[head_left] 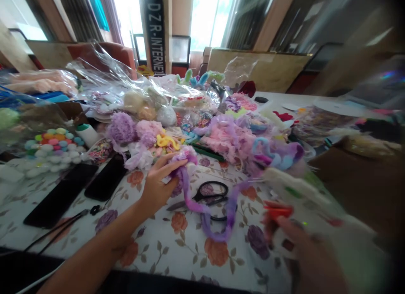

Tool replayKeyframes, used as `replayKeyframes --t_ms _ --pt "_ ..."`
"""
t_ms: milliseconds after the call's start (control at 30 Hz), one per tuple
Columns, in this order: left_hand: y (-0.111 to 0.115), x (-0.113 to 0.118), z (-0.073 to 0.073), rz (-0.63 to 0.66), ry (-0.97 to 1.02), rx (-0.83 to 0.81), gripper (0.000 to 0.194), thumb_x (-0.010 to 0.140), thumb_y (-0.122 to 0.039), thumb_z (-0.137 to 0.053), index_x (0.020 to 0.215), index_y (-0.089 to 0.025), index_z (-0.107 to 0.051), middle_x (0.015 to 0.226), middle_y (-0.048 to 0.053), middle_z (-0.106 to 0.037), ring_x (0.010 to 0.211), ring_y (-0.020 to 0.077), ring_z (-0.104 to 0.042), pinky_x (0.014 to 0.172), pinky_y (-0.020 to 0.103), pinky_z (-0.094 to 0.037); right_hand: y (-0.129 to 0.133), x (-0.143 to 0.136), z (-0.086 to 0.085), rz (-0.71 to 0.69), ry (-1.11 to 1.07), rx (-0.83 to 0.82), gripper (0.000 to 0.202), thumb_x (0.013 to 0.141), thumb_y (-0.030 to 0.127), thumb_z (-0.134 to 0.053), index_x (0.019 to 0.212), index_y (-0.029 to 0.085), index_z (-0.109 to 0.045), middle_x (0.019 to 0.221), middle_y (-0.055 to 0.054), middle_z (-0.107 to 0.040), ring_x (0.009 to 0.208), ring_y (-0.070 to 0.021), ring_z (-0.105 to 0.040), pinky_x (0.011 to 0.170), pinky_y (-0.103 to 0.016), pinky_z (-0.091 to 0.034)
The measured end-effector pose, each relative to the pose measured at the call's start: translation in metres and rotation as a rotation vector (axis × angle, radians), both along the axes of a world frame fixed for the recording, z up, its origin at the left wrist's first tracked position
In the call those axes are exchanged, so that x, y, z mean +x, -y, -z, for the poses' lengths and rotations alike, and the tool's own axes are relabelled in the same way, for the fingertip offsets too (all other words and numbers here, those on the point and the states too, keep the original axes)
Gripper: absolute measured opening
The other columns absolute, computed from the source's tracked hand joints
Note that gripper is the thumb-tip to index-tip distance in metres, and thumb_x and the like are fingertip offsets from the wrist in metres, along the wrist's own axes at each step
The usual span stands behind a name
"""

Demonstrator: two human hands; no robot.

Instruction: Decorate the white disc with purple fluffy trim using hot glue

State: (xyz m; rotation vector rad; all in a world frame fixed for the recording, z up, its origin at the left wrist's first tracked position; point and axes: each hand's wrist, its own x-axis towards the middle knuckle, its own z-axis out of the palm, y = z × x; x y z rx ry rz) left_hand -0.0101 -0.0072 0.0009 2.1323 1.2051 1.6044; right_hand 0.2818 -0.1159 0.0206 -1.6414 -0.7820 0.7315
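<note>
My left hand (160,180) is closed on a fluffy purple yarn bundle (189,155) at the middle of the table. From it a thick purple-pink strand of yarn (218,236) loops toward me and back up to the right. Black-handled scissors (211,192) lie under and beside that loop. At the right, my blurred right hand (291,239) grips a white glue gun (295,186) by its handle, fingers at the orange trigger (278,210). The gun's nozzle points left, close to the far end of the strand.
Two black phones (60,197) (106,179) and a cable (60,230) lie left on the flowered tablecloth (158,247). Pompoms (55,144), purple yarn balls (122,127), pink fluff (226,136) and plastic bags (126,81) crowd the back. A brown box (354,180) stands right.
</note>
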Motion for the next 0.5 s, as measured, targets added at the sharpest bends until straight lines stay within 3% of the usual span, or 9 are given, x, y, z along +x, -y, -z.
replayKeyframes --t_ms 67,200,367,500 --pt "-0.001 -0.001 0.0 0.008 -0.005 0.021 0.051 0.073 0.001 -0.054 0.114 -0.025 -0.071 0.124 0.005 -0.066 0.116 0.0207 -0.061 0.102 0.036 -0.049 -0.005 -0.037 -0.005 -0.15 -0.194 -0.008 0.029 0.07 0.042 -0.074 0.086 0.017 -0.071 0.059 -0.005 -0.067 0.05 -0.0165 -0.056 0.046 -0.026 -0.041" --pt "-0.003 -0.002 0.0 0.004 -0.004 0.042 0.054 0.072 0.004 -0.054 0.114 -0.025 -0.07 0.122 0.005 -0.066 0.117 0.0207 -0.061 0.103 0.036 -0.049 -0.02 -0.073 -0.003 -0.414 -0.226 -0.003 0.03 0.068 0.045 -0.076 0.079 0.017 -0.071 0.058 -0.001 -0.063 0.047 -0.0107 -0.048 0.045 -0.023 -0.037" --pt "-0.003 -0.003 0.0 0.057 -0.018 0.046 0.053 0.074 0.004 -0.055 0.117 -0.025 -0.069 0.124 0.006 -0.065 0.118 0.0206 -0.06 0.104 0.036 -0.048 -0.019 -0.087 0.008 -0.481 -0.218 -0.02 0.03 0.071 0.047 -0.075 0.071 0.018 -0.066 0.046 0.004 -0.052 0.039 -0.0087 -0.043 0.04 -0.022 -0.034" --pt "-0.002 -0.001 0.001 0.107 -0.053 0.07 0.052 0.075 0.004 -0.053 0.117 -0.024 -0.069 0.123 0.007 -0.065 0.116 0.0209 -0.061 0.102 0.037 -0.049 -0.011 -0.095 0.012 -0.558 -0.447 -0.037 0.033 0.08 0.052 -0.067 0.083 0.019 -0.063 0.039 0.005 -0.051 0.033 -0.0123 -0.048 0.035 -0.022 -0.036"
